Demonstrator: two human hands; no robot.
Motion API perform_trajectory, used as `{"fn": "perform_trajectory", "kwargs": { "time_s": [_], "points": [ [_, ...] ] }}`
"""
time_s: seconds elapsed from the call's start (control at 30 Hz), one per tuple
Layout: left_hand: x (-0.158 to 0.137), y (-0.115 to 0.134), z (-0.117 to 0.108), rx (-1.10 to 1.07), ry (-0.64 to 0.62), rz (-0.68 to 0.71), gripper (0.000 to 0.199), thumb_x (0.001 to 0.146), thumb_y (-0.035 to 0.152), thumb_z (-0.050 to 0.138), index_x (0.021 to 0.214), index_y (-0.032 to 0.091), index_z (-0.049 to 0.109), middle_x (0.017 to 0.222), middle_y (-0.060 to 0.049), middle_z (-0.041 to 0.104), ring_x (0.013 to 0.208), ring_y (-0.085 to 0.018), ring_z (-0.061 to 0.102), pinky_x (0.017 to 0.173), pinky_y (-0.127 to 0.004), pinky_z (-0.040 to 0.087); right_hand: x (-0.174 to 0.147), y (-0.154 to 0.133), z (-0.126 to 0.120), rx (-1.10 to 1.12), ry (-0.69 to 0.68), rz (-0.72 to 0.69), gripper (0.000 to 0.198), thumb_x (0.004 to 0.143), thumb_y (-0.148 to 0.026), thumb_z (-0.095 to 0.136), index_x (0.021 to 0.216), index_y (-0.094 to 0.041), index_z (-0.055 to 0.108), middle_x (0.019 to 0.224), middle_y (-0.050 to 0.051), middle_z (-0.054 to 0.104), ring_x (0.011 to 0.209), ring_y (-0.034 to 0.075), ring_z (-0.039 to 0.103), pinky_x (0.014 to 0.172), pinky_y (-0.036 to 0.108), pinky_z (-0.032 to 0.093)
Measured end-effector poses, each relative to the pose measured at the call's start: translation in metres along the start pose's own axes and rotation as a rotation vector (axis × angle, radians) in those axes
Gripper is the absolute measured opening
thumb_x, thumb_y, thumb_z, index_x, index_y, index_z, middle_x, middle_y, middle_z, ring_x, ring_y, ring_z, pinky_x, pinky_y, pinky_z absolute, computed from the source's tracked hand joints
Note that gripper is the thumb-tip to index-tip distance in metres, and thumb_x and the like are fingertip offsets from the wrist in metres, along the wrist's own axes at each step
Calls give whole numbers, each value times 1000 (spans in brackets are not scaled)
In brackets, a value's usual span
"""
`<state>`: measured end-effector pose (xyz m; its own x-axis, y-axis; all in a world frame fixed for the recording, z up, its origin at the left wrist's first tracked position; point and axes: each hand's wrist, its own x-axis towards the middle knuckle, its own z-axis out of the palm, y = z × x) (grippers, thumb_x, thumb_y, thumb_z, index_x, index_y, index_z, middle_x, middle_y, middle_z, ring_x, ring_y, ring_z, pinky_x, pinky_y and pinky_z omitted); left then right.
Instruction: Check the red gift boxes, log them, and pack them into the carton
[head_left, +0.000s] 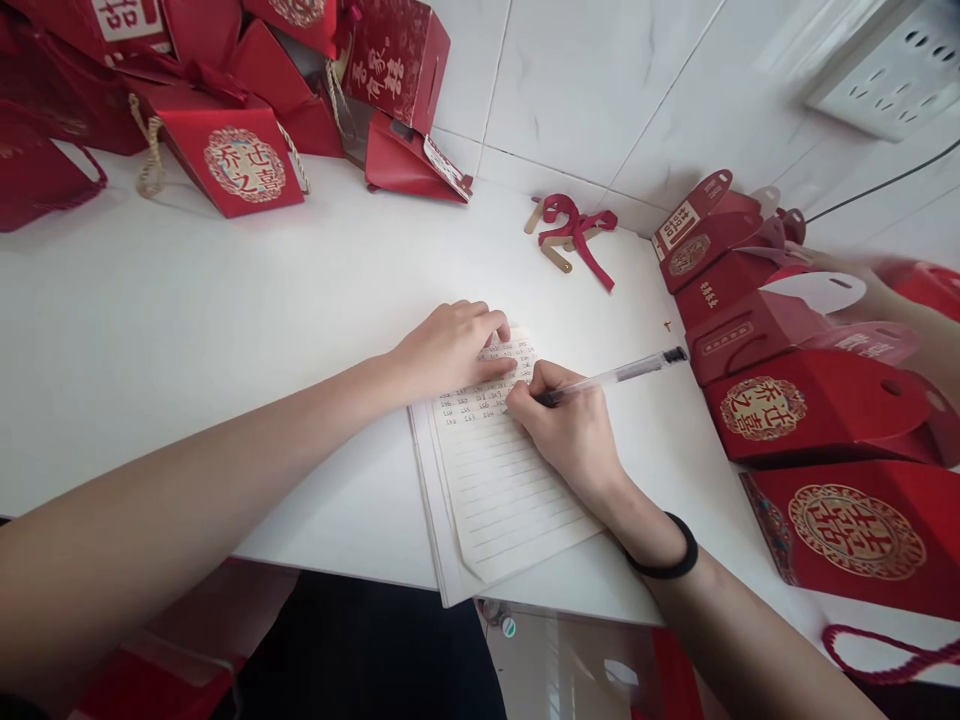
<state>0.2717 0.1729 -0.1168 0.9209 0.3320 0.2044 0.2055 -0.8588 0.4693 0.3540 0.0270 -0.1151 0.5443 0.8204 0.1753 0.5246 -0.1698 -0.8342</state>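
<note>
A lined notebook (517, 500) lies at the front edge of the white table, with rows of handwritten figures on its upper lines. My right hand (577, 430) is closed around a clear gel pen (630, 371) with a black end. The pen slants up to the right; its tip is hidden behind my fingers at the written rows. Across the notebook's upper left rests my left hand (454, 350), fingers apart and loosely bent, covering part of the writing. A black band (679, 550) circles my right wrist.
Red gift boxes (232, 150) with cord handles crowd the back left of the white table (187, 300). More red boxes (787, 405) line the right side. Dark red ribbon (574, 230) with gold strips lies near the tiled wall, under a power socket (892, 75).
</note>
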Motion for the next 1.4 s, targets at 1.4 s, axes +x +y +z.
{"fn": "perform_trajectory", "kwargs": {
  "time_s": [1.4],
  "points": [
    [-2, -2, 3, -19, 41, 19, 22, 79, 34, 59, 91, 16, 60, 80, -3, 59, 80, -19, 56, 77, -33, 43, 15, 10, -15, 595, 206, 236, 37, 76, -34, 60, 60, -21, 30, 46, -9, 32, 38, 6, 24, 36, 18, 17]
  ]
}}
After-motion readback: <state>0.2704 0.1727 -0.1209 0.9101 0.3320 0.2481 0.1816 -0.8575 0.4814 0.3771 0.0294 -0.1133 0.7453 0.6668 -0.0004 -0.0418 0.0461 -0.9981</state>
